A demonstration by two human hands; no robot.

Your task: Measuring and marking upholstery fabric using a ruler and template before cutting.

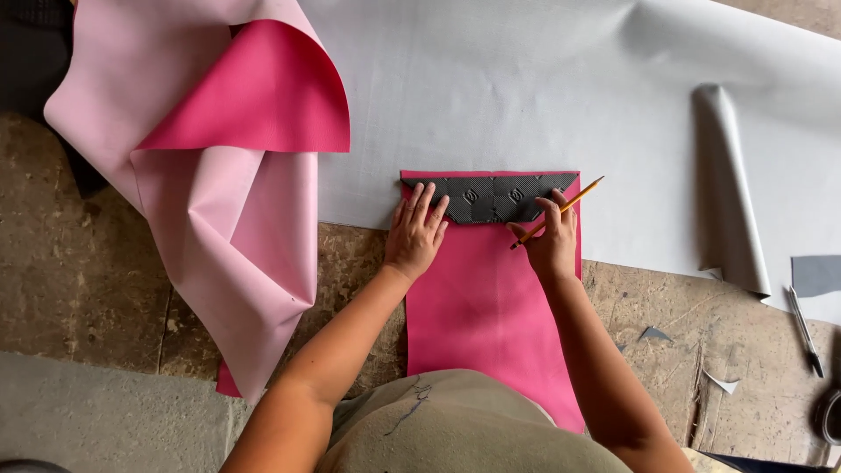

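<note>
Two hands work at the far end of the pink sheet [486,307] on the desk [79,271]. The black patterned template [491,197] lies across that end; the left hand [416,232] presses it flat, fingers spread. The right hand [554,238], at the template's right corner, is closed around a pencil [561,210]. No traced line shows on the sheet, so marking looks barely begun and cutting remains.

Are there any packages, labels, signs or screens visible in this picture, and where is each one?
None in view: no package, label, sign or screen.
Only work materials show: a pink sheet with a black patterned template on it, under the left hand.
The right hand holds a yellow pencil.
</note>
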